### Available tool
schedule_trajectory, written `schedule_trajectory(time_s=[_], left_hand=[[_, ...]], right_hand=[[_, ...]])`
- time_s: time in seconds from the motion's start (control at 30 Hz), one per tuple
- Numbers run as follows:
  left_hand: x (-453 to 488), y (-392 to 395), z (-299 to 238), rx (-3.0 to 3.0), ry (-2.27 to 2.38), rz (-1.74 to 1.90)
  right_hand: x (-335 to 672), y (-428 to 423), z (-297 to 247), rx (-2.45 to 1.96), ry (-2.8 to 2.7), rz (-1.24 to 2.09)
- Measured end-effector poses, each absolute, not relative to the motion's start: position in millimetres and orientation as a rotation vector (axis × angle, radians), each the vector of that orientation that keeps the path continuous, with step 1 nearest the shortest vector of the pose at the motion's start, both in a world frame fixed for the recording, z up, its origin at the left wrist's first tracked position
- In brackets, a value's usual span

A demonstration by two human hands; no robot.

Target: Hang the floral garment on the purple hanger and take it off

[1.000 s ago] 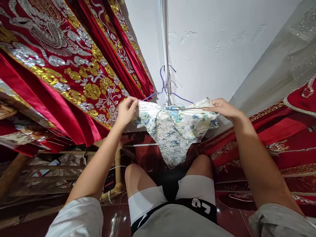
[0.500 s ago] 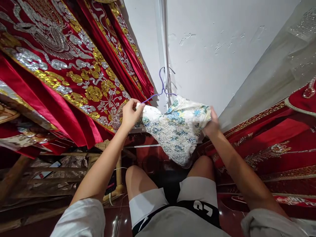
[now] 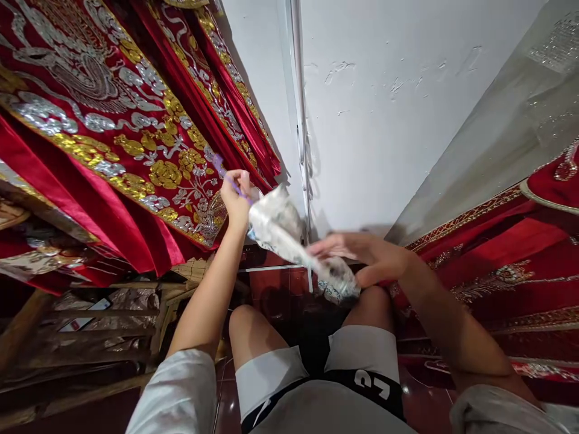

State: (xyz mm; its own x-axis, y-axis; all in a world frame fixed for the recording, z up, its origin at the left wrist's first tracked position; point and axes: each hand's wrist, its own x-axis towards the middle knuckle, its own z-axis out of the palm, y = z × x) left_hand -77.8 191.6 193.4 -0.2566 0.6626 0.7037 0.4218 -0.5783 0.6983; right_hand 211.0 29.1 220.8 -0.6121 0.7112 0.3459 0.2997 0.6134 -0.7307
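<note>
While the head camera looked down over the person's knees, the left hand (image 3: 236, 196) was closed around the upper end of a pale floral garment (image 3: 289, 238) together with a purple hanger (image 3: 226, 175), held up at about eleven o'clock from the lap and close to the red embroidered cloth (image 3: 113, 126). From that grip the garment ran as a blurred, bunched strip down toward three o'clock, where the right hand (image 3: 362, 256) lay on its lower end with fingers spread and flat, not clamped. Handling it well would, I judged, mean keeping the top hand's hold firm on hanger and collar alike while the lower hand smoothed gently, so the fabric did not slip off or snag the sequinned cloth beside it. White characters on the black waistband of the shorts (image 3: 371, 381) appeared upside down and could not be read with confidence.
</note>
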Motion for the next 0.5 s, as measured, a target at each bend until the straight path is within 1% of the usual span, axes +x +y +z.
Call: schedule_trajectory(time_s=[0.07, 0.1, 0.17, 0.23, 0.3, 0.37, 0.43, 0.5], left_hand=[[-65.7, 178.9, 183.9, 1.685, 1.262, 1.999], [-56.3, 169.7, 180.4, 1.651, 1.21, 1.99], [-32.3, 147.8, 177.3, 1.585, 1.059, 1.891], [-6.6, 125.8, 178.3, 1.506, 0.881, 1.709], [12.9, 109.4, 180.1, 1.436, 0.724, 1.528], [19.2, 102.4, 178.2, 1.406, 0.605, 1.419], [10.1, 103.9, 169.5, 1.391, 0.538, 1.421], [-10.5, 109.3, 153.0, 1.318, 0.582, 1.461]], right_hand=[[203.1, 27.5, 202.9, -0.757, -2.29, 0.897], [198.3, 30.2, 193.0, -0.822, -2.272, 0.811], [186.7, 40.6, 172.6, -0.981, -2.22, 0.517], [175.4, 52.8, 153.8, -1.079, -2.227, 0.239], [169.9, 61.1, 139.4, -1.124, -2.229, 0.064], [174.7, 62.4, 131.2, -1.157, -2.205, -0.019], [190.8, 58.5, 128.6, -1.22, -2.167, -0.058], [214.5, 53.9, 130.2, -1.333, -2.082, -0.097]])
